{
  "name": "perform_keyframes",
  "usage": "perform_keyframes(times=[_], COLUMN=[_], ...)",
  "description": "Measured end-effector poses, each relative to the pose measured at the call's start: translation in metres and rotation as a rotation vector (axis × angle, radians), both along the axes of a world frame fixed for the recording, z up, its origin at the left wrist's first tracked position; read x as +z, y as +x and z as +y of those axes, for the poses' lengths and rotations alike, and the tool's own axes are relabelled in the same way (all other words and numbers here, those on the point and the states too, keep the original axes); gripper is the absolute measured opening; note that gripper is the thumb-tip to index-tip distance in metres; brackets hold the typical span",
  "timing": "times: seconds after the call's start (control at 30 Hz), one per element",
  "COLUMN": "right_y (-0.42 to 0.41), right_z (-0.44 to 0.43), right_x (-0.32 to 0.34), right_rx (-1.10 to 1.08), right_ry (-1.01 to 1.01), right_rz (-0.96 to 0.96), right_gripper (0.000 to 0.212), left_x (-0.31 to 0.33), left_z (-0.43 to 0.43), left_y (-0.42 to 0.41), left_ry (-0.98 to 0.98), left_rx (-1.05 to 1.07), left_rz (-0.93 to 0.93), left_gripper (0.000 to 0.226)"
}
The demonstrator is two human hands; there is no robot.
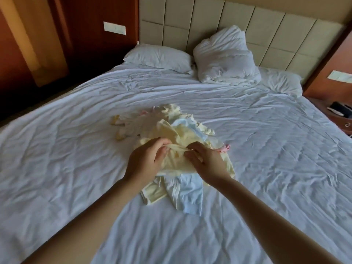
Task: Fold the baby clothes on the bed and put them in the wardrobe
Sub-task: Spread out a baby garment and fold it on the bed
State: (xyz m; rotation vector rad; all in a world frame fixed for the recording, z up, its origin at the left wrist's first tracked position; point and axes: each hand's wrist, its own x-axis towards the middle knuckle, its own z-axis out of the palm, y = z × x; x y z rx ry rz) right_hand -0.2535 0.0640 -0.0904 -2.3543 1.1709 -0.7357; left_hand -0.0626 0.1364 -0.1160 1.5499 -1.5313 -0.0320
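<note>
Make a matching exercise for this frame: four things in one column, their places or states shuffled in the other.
1 yellow garment
2 blue garment
3 left pillow
4 middle pillow

a propped against headboard
b gripped by left hand and right hand
c lying flat at far left corner of bed
d nearest the camera

Pairs: 1-b, 2-d, 3-c, 4-a

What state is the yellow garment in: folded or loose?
Loose. The yellow garment is bunched, its edge pinched by left hand and right hand, atop the pile.
</note>
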Motion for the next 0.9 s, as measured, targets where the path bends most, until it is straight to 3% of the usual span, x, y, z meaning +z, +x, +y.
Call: perform_keyframes(times=[0.27, 0.53, 0.73, 0.83, 0.9], right_y=[-0.07, -0.129, -0.156, -0.17, -0.184], right_z=[0.118, 0.143, 0.13, 0.123, 0.123], right_x=[0.0, 0.05, 0.045, 0.016, -0.008], right_rx=[0.0, 0.097, 0.033, -0.043, -0.093], right_ry=[0.133, 0.304, 0.076, -0.098, -0.121], right_rz=[-0.109, -0.437, -0.319, -0.111, 0.061], right_gripper=[0.007, 0.015, 0.019, 0.03, 0.022], left_x=[0.01, 0.052, 0.046, 0.028, 0.007], left_z=[0.119, 0.135, 0.133, 0.137, 0.138], left_y=[-0.069, -0.111, -0.136, -0.147, -0.156], left_ry=[0.13, 0.139, 0.121, 0.221, 0.348], left_rx=[-0.033, -0.129, -0.116, -0.156, -0.201], left_rz=[-0.021, 0.061, 0.097, 0.052, -0.043], left_gripper=[0.018, 0.016, 0.011, 0.009, 0.014])
